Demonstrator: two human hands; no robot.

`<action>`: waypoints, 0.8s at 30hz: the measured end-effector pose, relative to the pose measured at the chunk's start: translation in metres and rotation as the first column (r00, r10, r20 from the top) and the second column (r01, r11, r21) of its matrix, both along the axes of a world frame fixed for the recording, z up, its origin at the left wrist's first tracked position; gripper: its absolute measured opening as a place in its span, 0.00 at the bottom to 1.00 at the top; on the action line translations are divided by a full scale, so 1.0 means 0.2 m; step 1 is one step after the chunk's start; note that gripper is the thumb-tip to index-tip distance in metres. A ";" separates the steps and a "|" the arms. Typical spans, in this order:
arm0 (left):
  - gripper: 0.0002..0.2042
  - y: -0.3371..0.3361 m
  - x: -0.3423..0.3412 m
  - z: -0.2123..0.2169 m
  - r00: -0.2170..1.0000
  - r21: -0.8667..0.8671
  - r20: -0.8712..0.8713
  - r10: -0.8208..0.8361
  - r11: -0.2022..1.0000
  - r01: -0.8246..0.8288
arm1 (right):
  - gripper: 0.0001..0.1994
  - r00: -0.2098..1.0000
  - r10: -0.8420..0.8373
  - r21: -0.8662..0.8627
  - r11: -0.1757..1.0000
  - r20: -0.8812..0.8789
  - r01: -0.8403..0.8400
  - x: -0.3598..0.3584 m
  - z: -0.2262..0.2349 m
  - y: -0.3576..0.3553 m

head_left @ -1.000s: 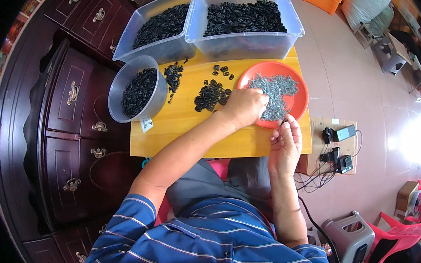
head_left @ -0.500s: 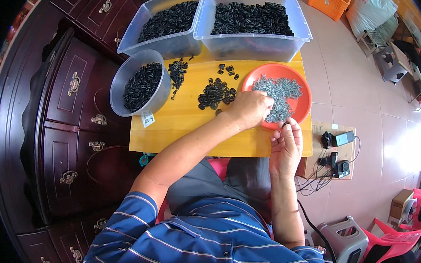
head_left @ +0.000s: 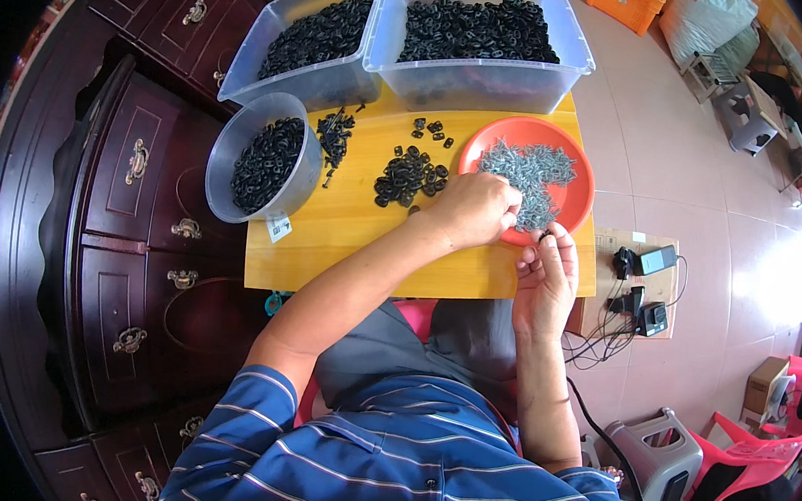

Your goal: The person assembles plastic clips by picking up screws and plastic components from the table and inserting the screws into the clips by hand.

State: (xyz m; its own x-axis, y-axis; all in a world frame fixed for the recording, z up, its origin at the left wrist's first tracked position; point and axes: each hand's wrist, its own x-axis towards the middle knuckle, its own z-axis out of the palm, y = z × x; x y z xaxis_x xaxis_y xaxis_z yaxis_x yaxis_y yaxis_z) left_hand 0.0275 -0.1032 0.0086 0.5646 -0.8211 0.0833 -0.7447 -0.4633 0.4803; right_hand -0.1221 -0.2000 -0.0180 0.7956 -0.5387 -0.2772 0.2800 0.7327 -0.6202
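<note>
Red plate (head_left: 575, 198): landmark; shallow, round, smooth plastic, flat on the yellow tabletop (head_left: 325, 256). Rimmed, likely to stop loose metal scattering.
Silvery pins (head_left: 532, 167): heaped inside the plate; thin, hard, shiny, lying at all angles. Spread low, presumably for easy picking.
Left hand (head_left: 476, 206): over the plate's left edge, knuckles up, fingers bunched down at the pins. Narrow as far as visible; fingertips blocked by the hand itself, so cannot tell whether gripping a pin.
Right hand (head_left: 549, 279): at the plate's near edge, fingers curled upward. Narrow pinch, thumb against fingertips, on a black piece (head_left: 544, 234). Close beside the other hand, probably to shorten travel between the two.
Black piece: just over the plate's near rim; small, dark, mostly covered by fingers.
Loose black pieces (head_left: 405, 177): piled left of the plate, apparently for ready reach; small, flattish, rounded, some showing openings.
Small cluster (head_left: 432, 129): left of the plate's far part, apart from the main pile; same dark look.
Slim dark pieces (head_left: 334, 139): farther left of the plate; elongated, jumbled.
Round tub (head_left: 308, 182): well left of the plate; translucent plastic, deep-walled, loaded with black parts.
Clear bins (head_left: 489, 86): beyond the plate and leftward; straight-sided, translucent, holding bulk black parts. Set far back, likely for working room.
</note>
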 end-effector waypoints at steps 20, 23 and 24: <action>0.04 0.02 0.04 -0.14 0.999 -0.352 0.002 0.043 0.935 -0.040 | 0.10 0.993 0.097 -0.101 0.990 -0.062 -0.103 0.00 0.00 0.04; 0.03 -0.01 0.03 -0.13 0.997 -0.362 -0.043 0.065 0.929 -0.076 | 0.10 0.995 0.101 -0.112 0.988 -0.026 -0.103 0.00 0.01 0.01; 0.03 0.00 0.04 -0.14 0.996 -0.365 -0.060 0.062 0.928 -0.079 | 0.10 0.994 0.107 -0.104 0.989 -0.032 -0.109 0.02 0.01 0.01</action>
State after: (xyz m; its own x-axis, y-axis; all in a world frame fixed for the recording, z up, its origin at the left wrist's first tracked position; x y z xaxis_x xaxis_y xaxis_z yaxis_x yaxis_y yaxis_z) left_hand 0.0362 -0.1042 -0.0203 0.6304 -0.6962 0.3433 -0.6894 -0.2989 0.6598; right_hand -0.1190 -0.1980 -0.0153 0.8439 -0.4773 -0.2450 0.1853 0.6878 -0.7018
